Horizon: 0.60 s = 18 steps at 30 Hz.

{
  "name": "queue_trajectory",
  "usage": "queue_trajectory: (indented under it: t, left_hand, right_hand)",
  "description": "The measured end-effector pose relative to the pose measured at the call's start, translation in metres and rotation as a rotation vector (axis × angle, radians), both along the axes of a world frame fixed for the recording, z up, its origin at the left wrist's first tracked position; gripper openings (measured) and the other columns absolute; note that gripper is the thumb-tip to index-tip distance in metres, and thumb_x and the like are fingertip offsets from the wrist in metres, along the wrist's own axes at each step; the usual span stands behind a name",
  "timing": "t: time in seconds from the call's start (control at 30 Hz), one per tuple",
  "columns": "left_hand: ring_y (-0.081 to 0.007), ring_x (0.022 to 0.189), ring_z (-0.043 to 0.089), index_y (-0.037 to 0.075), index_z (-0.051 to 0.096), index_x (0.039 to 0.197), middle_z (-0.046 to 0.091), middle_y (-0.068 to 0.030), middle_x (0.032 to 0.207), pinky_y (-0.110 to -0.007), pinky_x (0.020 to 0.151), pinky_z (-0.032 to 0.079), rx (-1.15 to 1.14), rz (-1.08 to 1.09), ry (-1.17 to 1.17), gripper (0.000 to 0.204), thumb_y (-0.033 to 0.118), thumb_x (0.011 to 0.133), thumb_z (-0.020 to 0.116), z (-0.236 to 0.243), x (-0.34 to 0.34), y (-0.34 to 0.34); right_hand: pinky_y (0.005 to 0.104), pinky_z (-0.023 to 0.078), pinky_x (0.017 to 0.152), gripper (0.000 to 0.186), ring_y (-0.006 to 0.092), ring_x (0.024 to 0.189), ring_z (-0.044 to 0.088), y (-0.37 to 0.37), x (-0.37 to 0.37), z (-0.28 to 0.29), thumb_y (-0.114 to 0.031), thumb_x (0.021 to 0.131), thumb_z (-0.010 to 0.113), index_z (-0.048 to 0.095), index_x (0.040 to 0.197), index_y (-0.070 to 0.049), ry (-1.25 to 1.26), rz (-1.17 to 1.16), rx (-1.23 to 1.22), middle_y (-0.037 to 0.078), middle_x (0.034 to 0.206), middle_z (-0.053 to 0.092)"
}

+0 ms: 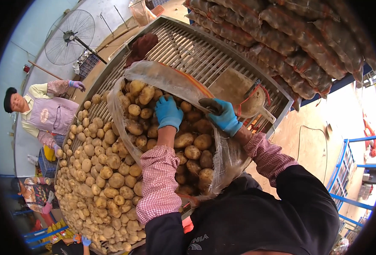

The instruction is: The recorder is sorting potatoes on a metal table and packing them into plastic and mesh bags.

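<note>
A clear plastic bag (124,123) with a folded-back rim lies wide open on the slatted table, full of brown potatoes (192,152). My left hand (169,114), in a blue glove, reaches down into the bag. Its fingers curl over the potatoes there, and the fingertips are hidden. My right hand (227,119), also in a blue glove, is at the bag's right rim. Its fingers close on a dark, elongated potato (211,105). Checked sleeve covers wrap both my forearms.
Loose potatoes (98,170) heap along the table's left side. A scoop (239,91) and a dark red cloth (143,47) lie on the slats (183,46). Stacked filled sacks (298,46) stand far right. A co-worker (47,108) stands left, near a large fan (70,37); other people work lower left.
</note>
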State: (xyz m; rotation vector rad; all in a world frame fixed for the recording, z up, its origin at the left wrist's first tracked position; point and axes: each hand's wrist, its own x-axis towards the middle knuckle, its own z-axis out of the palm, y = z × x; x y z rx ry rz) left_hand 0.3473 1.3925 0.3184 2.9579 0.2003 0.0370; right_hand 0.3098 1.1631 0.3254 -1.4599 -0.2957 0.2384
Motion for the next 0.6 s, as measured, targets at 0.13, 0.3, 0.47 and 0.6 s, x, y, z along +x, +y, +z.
queue_trajectory:
  t: [0.13, 0.3, 0.47, 0.6]
  left_hand:
    - [-0.0438, 0.125, 0.056, 0.003, 0.065, 0.129, 0.055, -0.0237, 0.139, -0.049, 0.103, 0.051, -0.194, 0.067, -0.102, 0.053, 0.014, 0.079, 0.076, -0.016, 0.006, 0.016]
    - [-0.0419, 0.122, 0.062, 0.003, 0.066, 0.131, 0.059, -0.0245, 0.139, -0.046, 0.099, 0.054, -0.726, 0.073, -0.058, 0.057, 0.006, 0.075, 0.075, -0.024, 0.009, 0.038]
    - [-0.0415, 0.124, 0.059, 0.005, 0.066, 0.130, 0.062, -0.0203, 0.136, -0.047, 0.098, 0.055, -0.403, 0.012, -0.013, 0.055, 0.012, 0.076, 0.076, -0.009, 0.019, 0.036]
    - [-0.0412, 0.123, 0.057, 0.011, 0.065, 0.133, 0.054, -0.0146, 0.145, -0.051, 0.096, 0.055, -0.035, -0.039, 0.091, 0.056, 0.018, 0.079, 0.078, -0.004, 0.022, 0.016]
  right_hand:
    - [0.0329, 0.045, 0.113, 0.055, 0.0164, 0.127, 0.060, 0.002, -0.001, -0.001, 0.008, 0.082, 0.057, 0.061, 0.137, 0.006, -0.010, -0.011, 0.059, 0.012, 0.134, 0.067]
    - [0.0338, 0.044, 0.115, 0.056, 0.0184, 0.131, 0.059, 0.004, 0.000, -0.004, 0.007, 0.082, 0.057, 0.059, 0.138, 0.007, 0.002, -0.026, 0.087, 0.014, 0.136, 0.066]
    - [0.0344, 0.044, 0.115, 0.056, 0.0195, 0.131, 0.059, 0.004, 0.001, -0.004, 0.007, 0.082, 0.058, 0.059, 0.138, 0.007, 0.004, -0.016, 0.060, 0.014, 0.137, 0.066]
    - [0.0340, 0.045, 0.114, 0.056, 0.0187, 0.129, 0.060, 0.003, 0.001, -0.004, 0.007, 0.082, 0.059, 0.060, 0.138, 0.007, 0.005, -0.028, 0.059, 0.014, 0.134, 0.067]
